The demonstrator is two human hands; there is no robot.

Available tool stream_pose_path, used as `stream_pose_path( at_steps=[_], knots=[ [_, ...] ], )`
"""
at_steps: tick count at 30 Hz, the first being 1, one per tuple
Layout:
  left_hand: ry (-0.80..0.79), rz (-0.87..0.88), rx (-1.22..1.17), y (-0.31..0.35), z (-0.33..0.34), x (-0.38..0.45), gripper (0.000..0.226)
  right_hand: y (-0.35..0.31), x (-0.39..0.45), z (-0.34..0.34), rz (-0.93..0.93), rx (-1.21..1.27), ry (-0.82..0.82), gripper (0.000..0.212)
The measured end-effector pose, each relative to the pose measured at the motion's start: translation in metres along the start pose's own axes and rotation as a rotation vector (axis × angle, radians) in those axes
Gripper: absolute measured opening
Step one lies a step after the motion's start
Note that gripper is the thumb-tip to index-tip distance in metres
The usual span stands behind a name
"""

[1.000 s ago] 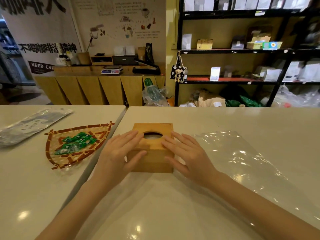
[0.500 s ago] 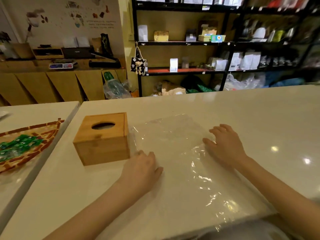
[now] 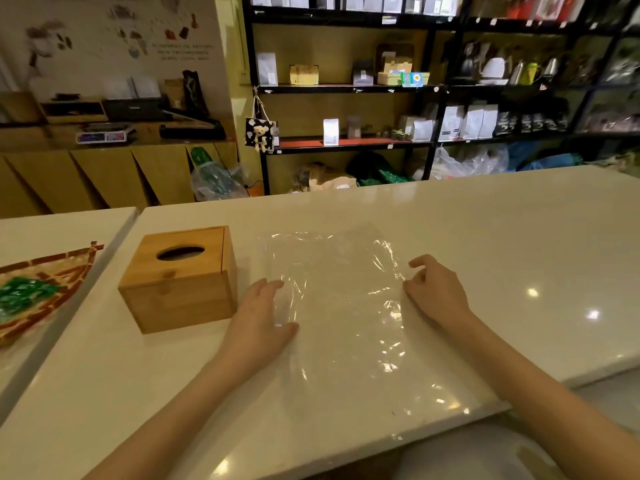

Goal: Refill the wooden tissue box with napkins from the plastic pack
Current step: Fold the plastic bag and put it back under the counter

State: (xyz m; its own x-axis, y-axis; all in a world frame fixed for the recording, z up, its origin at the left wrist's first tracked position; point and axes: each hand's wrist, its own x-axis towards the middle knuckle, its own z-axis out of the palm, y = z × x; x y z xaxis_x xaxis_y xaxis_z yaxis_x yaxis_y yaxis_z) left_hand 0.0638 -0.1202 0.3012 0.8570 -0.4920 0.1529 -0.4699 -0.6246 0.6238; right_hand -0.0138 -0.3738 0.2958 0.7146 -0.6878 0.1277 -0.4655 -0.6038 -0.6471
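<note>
The wooden tissue box stands closed on the white counter, its lid slot dark, with no napkin showing through it. To its right a clear plastic pack lies flat and looks empty. My left hand rests palm down on the pack's left edge, fingers spread. My right hand sits at the pack's right edge with fingers curled, pinching the plastic film there. No napkins are visible outside the box.
A woven tray with green packets lies on the neighbouring counter at the left. The counter's front edge runs close under my arms. Shelves with bags and boxes stand behind, past the counter's far edge.
Both hands left the wooden box and moved right onto the plastic pack. My view swung right too. Since half a second ago, the right fingers have curled onto the pack's right edge.
</note>
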Motion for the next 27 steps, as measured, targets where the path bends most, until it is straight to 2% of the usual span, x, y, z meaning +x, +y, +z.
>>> stream_pose_path(
  at_steps=[2,5,9,17,22,24,27],
  knots=[
    [0.051,-0.089,-0.273,-0.001,-0.001,0.004,0.067,0.003,0.000,-0.004,-0.008,0.103,0.003,0.040],
    [0.027,-0.271,-0.681,0.000,-0.005,0.007,0.062,0.008,-0.001,-0.010,-0.011,0.302,-0.011,0.036],
    [-0.018,-0.310,-0.839,-0.001,-0.015,0.013,0.044,0.011,-0.002,-0.025,0.069,0.722,-0.078,0.020],
    [0.085,-0.091,-0.585,0.023,-0.044,0.026,0.052,-0.008,-0.001,-0.071,-0.089,0.766,-0.049,0.019],
    [0.182,0.100,-0.182,0.032,-0.065,0.036,0.049,-0.028,-0.001,-0.102,-0.253,0.415,-0.021,0.041],
    [0.253,0.162,-0.081,0.035,-0.073,0.038,0.043,-0.034,0.002,-0.109,-0.303,0.337,0.045,0.032],
    [0.350,0.225,-0.064,0.043,-0.083,0.041,0.029,-0.041,0.006,-0.116,-0.349,0.247,0.141,0.016]
  ],
)
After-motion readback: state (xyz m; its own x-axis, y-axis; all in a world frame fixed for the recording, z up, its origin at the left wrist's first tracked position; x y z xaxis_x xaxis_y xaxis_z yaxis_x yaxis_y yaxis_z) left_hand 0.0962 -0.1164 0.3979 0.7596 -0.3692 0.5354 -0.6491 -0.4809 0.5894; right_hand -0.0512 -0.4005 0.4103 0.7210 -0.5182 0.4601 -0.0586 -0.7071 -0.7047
